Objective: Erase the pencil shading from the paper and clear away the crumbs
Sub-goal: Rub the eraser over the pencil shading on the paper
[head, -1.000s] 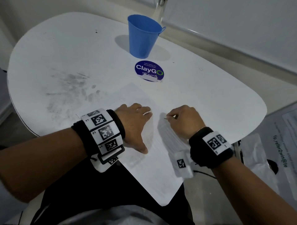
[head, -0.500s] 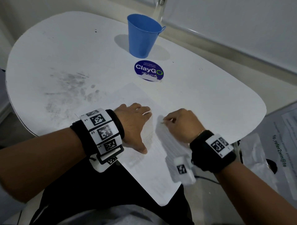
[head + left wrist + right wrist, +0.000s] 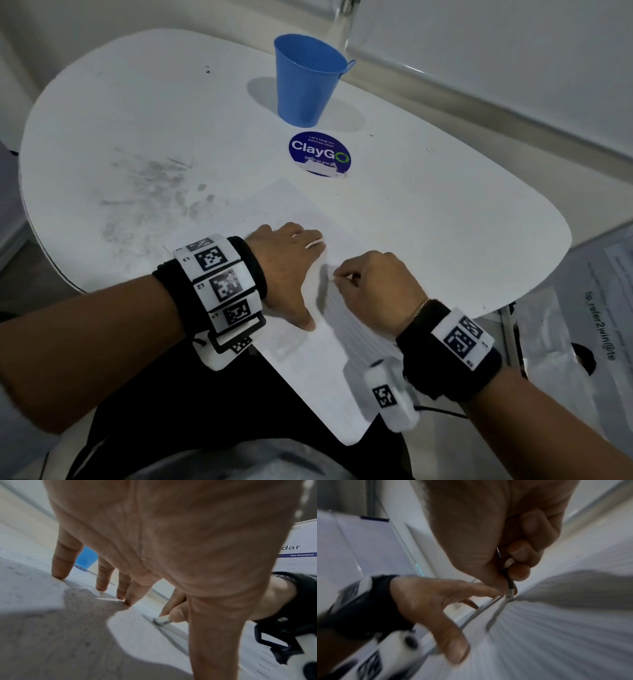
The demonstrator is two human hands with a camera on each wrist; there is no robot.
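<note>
Left hand (image 3: 291,260) flat, fingers spread, pinning the paper (image 3: 301,346) at the worktop's (image 3: 445,219) near edge. Right hand (image 3: 373,291), grip clamped on a small eraser (image 3: 160,620), tip on the sheet. Shading mostly faint; rubbing looks unfinished, crumbs not yet cleared. Blue cup (image 3: 306,80) stands at far edge.

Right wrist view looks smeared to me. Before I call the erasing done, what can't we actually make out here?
- Eraser: the right hand covers most of it; only its tip shows in the left wrist view.
- Pencil shading: the right wrist view is blurred, so what remains on the paper is unclear.
- Crumbs: too small to tell in any view.
- Paper under the left hand: hidden by the palm.
- Blue cup: its inside is out of sight.
</note>
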